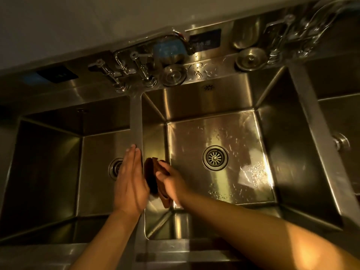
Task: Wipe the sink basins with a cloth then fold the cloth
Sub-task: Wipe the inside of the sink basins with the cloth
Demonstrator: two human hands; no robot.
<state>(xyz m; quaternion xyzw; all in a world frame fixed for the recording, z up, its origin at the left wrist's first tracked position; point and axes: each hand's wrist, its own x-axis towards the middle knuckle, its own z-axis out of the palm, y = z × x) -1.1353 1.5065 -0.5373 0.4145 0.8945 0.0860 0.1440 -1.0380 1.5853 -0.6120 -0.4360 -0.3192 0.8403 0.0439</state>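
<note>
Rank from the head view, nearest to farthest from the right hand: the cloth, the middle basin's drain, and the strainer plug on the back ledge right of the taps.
From the right hand:
1. Cloth, held in it, against the divider.
2. Middle basin's drain, on the floor to its right.
3. Strainer plug, up on the back ledge.

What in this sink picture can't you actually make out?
- Cloth: mostly hidden between the left hand and right hand; its size and folds are unclear.
- Left basin drain: partly covered by the left hand.
- Right basin: cut off by the frame edge.
- Backsplash labels: too blurred to read.
</note>
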